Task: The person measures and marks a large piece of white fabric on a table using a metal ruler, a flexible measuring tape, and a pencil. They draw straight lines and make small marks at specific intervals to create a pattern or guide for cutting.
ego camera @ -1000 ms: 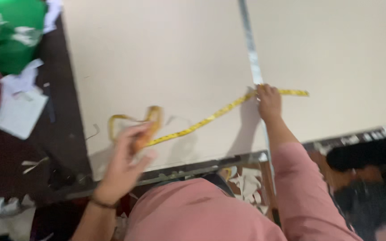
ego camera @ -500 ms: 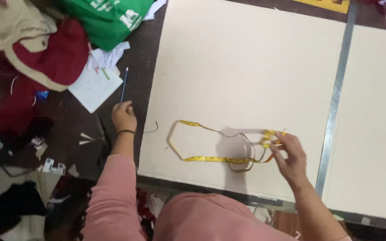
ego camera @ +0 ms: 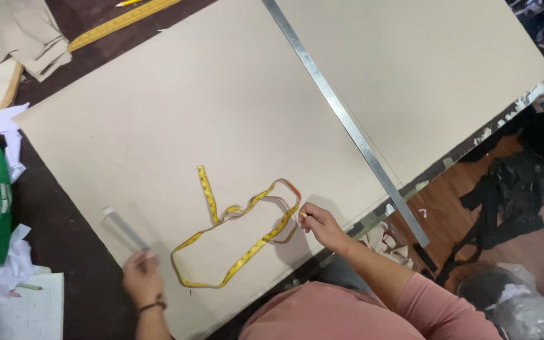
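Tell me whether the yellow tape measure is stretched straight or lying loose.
Lying loose: the tape measure curls in an open loop on the beige board, one end by the right hand.

Left hand gripping (wrist banded), right hand pinching

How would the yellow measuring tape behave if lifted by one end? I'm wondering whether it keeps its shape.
Probably floppy: the yellow measuring tape lies in loose, twisted loops on the beige board. It looks thin and light, so it would likely trail and uncoil. The right hand touches one loop at its fingertips.
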